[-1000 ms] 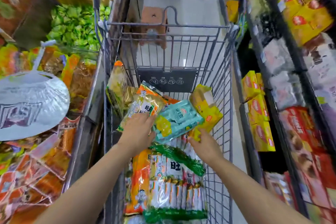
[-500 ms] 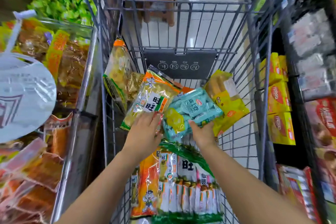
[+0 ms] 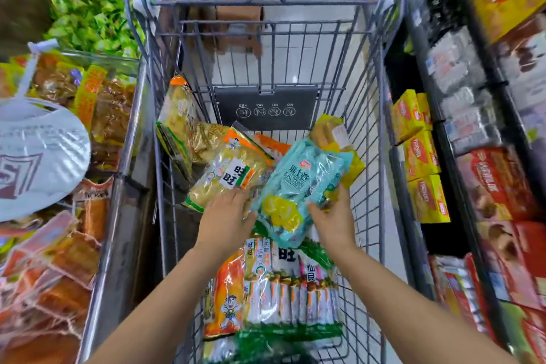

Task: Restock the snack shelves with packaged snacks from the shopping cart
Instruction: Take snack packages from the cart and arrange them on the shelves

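Note:
The grey wire shopping cart (image 3: 367, 115) fills the middle of the view and holds several snack bags. A teal bag with a yellow patch (image 3: 298, 189) is lifted above the pile. My right hand (image 3: 334, 216) grips its right edge, and my left hand (image 3: 227, 216) holds its lower left corner with fingers lying on a yellow rice-cracker bag (image 3: 227, 174). Under my wrists lies a large green and orange multipack (image 3: 277, 289). A yellow bag (image 3: 334, 133) leans at the cart's far right, another yellow bag (image 3: 177, 115) at its far left.
Snack shelves (image 3: 478, 133) on the right hold yellow boxes (image 3: 419, 156), red boxes and white packs. On the left a bin with a steel rail (image 3: 124, 186) holds orange packets, a white bag and green packs. Grey aisle floor and a brown box lie beyond the cart.
My right hand has shifted from the yellow bag to the teal bag's right edge. The teal bag has risen and turned more upright. The view has tilted down into the cart.

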Available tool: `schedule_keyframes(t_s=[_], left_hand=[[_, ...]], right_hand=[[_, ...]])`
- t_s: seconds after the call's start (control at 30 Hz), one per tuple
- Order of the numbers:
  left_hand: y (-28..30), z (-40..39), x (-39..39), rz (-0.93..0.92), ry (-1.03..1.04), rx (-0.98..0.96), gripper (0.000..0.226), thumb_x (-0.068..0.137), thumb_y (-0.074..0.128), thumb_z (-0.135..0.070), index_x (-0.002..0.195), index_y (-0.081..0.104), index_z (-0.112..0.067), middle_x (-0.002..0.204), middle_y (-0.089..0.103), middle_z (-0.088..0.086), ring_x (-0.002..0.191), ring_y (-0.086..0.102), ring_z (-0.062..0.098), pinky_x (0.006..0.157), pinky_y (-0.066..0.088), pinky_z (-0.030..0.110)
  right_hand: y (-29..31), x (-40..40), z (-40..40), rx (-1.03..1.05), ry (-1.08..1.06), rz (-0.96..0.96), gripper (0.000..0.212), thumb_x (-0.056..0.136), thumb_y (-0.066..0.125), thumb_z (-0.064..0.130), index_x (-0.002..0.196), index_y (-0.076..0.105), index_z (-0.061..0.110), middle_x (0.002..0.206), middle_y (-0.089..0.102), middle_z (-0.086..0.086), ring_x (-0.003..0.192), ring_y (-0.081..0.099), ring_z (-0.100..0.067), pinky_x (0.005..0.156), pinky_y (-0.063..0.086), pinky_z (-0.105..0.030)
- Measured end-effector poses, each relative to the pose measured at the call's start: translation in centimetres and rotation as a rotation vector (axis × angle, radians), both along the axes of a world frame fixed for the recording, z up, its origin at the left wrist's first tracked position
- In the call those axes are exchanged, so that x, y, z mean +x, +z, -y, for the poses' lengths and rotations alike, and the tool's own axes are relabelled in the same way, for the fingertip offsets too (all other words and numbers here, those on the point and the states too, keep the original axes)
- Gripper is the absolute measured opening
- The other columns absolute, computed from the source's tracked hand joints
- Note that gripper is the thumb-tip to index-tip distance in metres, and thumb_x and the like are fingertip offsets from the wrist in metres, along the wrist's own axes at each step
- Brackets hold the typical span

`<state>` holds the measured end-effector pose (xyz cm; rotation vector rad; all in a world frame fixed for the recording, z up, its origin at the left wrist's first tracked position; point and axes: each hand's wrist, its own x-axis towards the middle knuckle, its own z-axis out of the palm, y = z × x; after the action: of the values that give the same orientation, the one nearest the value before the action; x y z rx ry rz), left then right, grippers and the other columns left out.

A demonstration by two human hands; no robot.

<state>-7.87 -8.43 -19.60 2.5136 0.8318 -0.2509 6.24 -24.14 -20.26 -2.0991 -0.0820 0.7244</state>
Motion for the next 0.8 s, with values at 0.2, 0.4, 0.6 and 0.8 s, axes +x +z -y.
schedule_keyframes(t_s=[0.2,0.4,0.6,0.8], left_hand=[[1.5,5.1,1.1,0.003,0.174,-0.245,0.065,0.097,0.045,-0.049,0.149,0.032,-0.011,0.154,0.034,0.009,0.143,0.028,0.025,0.111,0.030,0.037],[3.4,12.0,0.4,0.194,0.470,-0.696,0.027,0.095,0.053,-0.046,0.113,0.061,-0.027,0.118,0.066,-0.002,0.110,0.061,0.019,0.086,0.046,0.030],[8.6,18.8,-1.0,0.367,0.394,-0.713,0.025,0.093,0.061,-0.038,0.111,0.053,-0.023,0.102,0.059,-0.011,0.086,0.057,-0.001,0.063,0.043,0.005],[16.8,25.2,-0.5,0.481,0.176,-0.649,0.050,0.077,0.063,-0.067,0.105,0.066,-0.026,0.099,0.072,-0.009,0.086,0.068,0.009,0.072,0.051,0.024]], right_hand=[[4.0,-1.1,6.3,0.077,0.075,0.032,0.069,0.084,0.070,0.016,0.141,0.034,0.032,0.089,0.058,0.014,0.068,0.061,0.004,0.058,0.048,-0.013],[6.4,-2.8,13.2,0.158,0.121,0.091,0.072,0.082,0.072,0.021,0.139,0.032,0.040,0.092,0.059,0.007,0.077,0.061,-0.013,0.078,0.054,-0.041],[11.0,-3.8,20.9,0.262,0.160,0.199,0.064,0.088,0.067,0.024,0.133,0.034,0.054,0.094,0.063,0.011,0.081,0.062,-0.006,0.075,0.055,-0.033],[19.2,-4.5,28.8,0.303,0.142,0.370,0.059,0.092,0.062,0.022,0.132,0.032,0.054,0.105,0.065,0.012,0.083,0.064,-0.001,0.076,0.054,-0.026]])
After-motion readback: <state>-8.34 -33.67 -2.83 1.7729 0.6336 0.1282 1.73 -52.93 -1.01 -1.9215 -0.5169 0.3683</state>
